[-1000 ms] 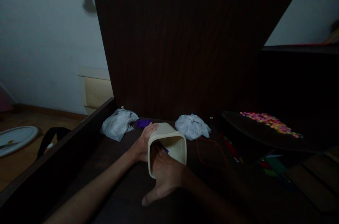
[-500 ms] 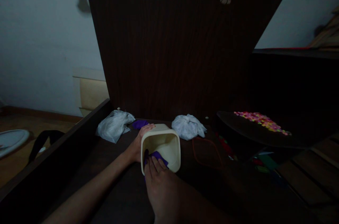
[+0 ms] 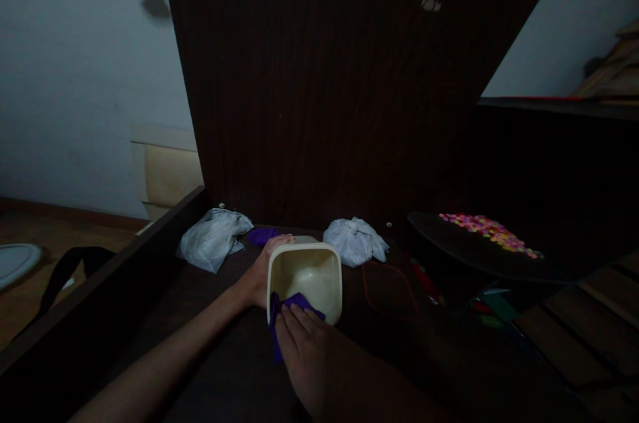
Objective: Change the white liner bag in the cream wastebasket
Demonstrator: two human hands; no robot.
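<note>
A cream square plastic container (image 3: 308,273) lies tipped with its mouth toward me on a dark wooden surface (image 3: 219,370). My left hand (image 3: 262,270) grips its left side, fingers over the top rim. My right hand (image 3: 302,350) presses a purple cloth (image 3: 284,313) against the container's lower front rim, its fingers closed on the cloth. Part of the cloth hangs down outside the rim.
Two tied white plastic bags (image 3: 212,243) (image 3: 355,241) lie behind the container, with another purple piece (image 3: 262,235) between them. A brownish lid (image 3: 390,280) lies to the right. A dark tray with colourful small pieces (image 3: 486,228) sits at right. A tall dark wooden panel (image 3: 324,76) stands behind.
My right hand has drawn out of the container's inside to its front rim, bringing the purple cloth along. The container has tilted so that its mouth faces me more.
</note>
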